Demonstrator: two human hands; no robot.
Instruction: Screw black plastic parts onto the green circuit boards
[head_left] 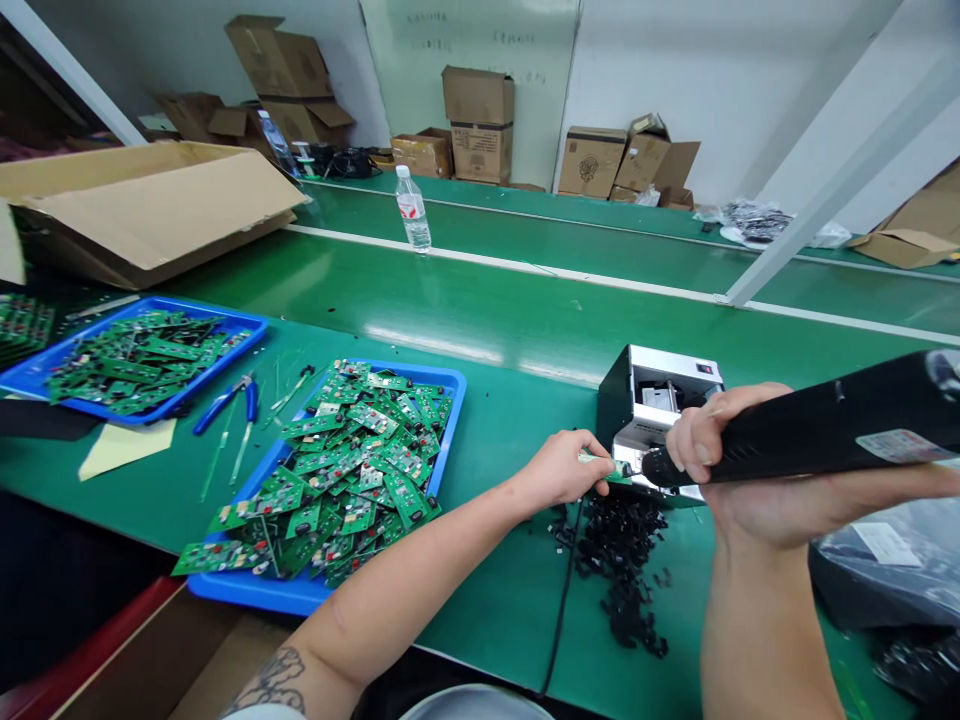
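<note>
Green circuit board (604, 468) sits pinched in the left hand's (559, 470) fingers (592, 450), just beside the tip of a black handheld tool (810, 440) wrapped in the right hand's (757, 490) fingers (697, 430); black plastic scraps (615, 570) lie below the fingers on the tabletop (510, 440).

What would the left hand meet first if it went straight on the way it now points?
Probably the black tapered nose of the tool in the right hand, just past the green circuit board the left hand pinches; depth is unclear.
</note>
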